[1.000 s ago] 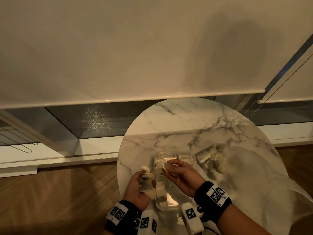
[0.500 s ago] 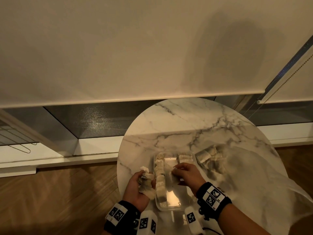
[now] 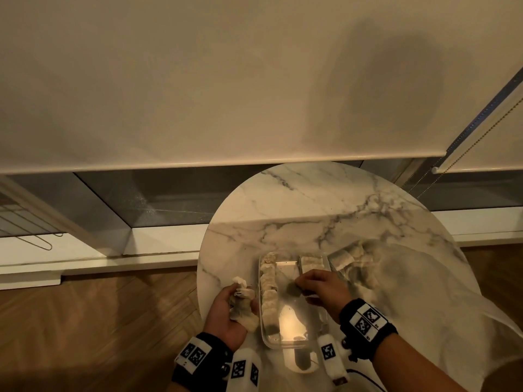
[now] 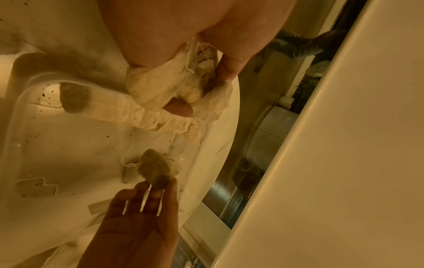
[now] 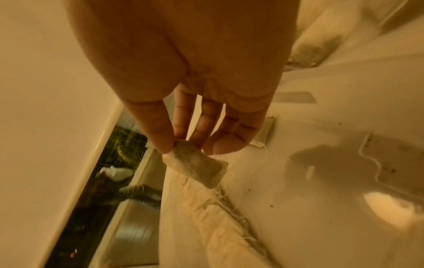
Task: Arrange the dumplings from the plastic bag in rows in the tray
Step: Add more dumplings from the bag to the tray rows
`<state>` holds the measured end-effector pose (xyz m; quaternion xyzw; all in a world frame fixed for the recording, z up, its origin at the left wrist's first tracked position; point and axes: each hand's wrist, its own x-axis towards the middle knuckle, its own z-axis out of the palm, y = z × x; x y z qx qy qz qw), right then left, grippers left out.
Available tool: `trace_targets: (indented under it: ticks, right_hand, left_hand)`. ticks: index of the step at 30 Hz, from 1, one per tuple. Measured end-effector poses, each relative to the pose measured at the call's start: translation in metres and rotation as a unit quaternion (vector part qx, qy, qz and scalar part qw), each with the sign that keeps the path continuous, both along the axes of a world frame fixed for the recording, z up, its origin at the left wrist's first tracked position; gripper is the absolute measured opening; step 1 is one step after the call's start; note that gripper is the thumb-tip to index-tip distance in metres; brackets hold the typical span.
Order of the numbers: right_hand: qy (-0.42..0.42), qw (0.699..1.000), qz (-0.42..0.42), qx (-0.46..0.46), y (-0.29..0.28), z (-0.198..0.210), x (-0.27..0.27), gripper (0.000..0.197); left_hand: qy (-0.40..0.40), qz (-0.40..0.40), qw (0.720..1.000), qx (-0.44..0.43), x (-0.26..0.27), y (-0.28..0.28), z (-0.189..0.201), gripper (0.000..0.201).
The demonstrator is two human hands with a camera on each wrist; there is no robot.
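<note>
The right hand [image 3: 322, 290] is pinching one dumpling [image 5: 197, 163] over the tray [image 3: 294, 342]. The left hand [image 3: 229, 315] is gripping a bunch of dumplings [image 3: 240, 302] beside it.

In the head view both forearms are being cut off by the bottom edge, and the plastic bag [image 3: 441, 295] by the right edge. The near right part of the tray [image 3: 291, 335] is being covered by the right hand [image 3: 322, 288]. In the left wrist view the bundle of dumplings [image 4: 165, 85] is being partly hidden by the left hand [image 4: 183, 34]. How many are being held cannot be told.
</note>
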<state>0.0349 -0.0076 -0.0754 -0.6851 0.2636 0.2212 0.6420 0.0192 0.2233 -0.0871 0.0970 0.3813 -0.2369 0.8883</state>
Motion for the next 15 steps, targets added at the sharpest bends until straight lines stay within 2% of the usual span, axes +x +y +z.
trace_targets:
  ticks: [2, 6, 9, 15]
  right_hand:
    - [-0.013, 0.997, 0.059, -0.051, 0.004, 0.003, -0.002, 0.005]
    - [0.028, 0.985, 0.167, -0.021, 0.015, 0.005, -0.009, 0.008]
    - [0.038, 0.965, 0.248, -0.074, 0.021, -0.002, -0.013, 0.007]
    - [0.057, 0.965, 0.252, -0.030, 0.025, -0.005, -0.014, 0.010]
  left_hand:
    - [0.007, 0.004, 1.000, -0.002, 0.000, 0.002, -0.002, 0.009]
    - [0.021, -0.007, 1.000, 0.012, -0.003, 0.003, -0.012, 0.003]
    - [0.030, -0.001, 1.000, -0.006, -0.006, 0.006, -0.020, 0.001]
    - [0.044, 0.002, 0.999, 0.026, -0.009, 0.012, -0.030, 0.008]
